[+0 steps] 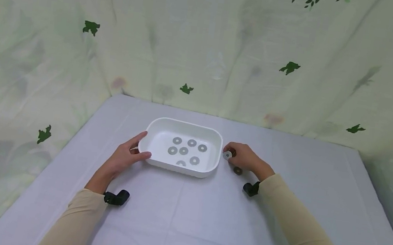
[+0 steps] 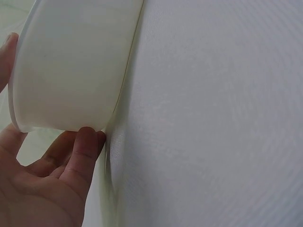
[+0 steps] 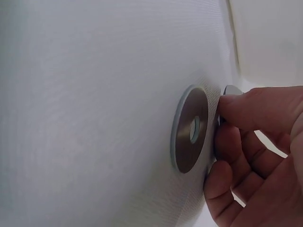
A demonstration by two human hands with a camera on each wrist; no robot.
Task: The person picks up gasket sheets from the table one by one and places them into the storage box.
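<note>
A white oblong plastic tub (image 1: 176, 168) with rounded corners stands on the table, and several grey flat washers (image 1: 183, 150) lie spread over its floor. My left hand (image 1: 125, 156) grips the tub's left end, thumb and fingers spread along its rim and end wall. Just off the tub's right end, my right hand (image 1: 245, 157) pinches a washer (image 1: 227, 155) between thumb and fingers, low over the cloth. In the right wrist view most of that washer is hidden behind the thumb. Another washer (image 3: 190, 130), dark-faced with a round centre hole, lies on the cloth beside the fingers.
A white cloth (image 1: 175, 223) covers the table. Pale hanging sheets with green leaf and bird shapes (image 1: 206, 49) enclose the back and sides. Both wrists wear a black camera mount (image 1: 117, 198).
</note>
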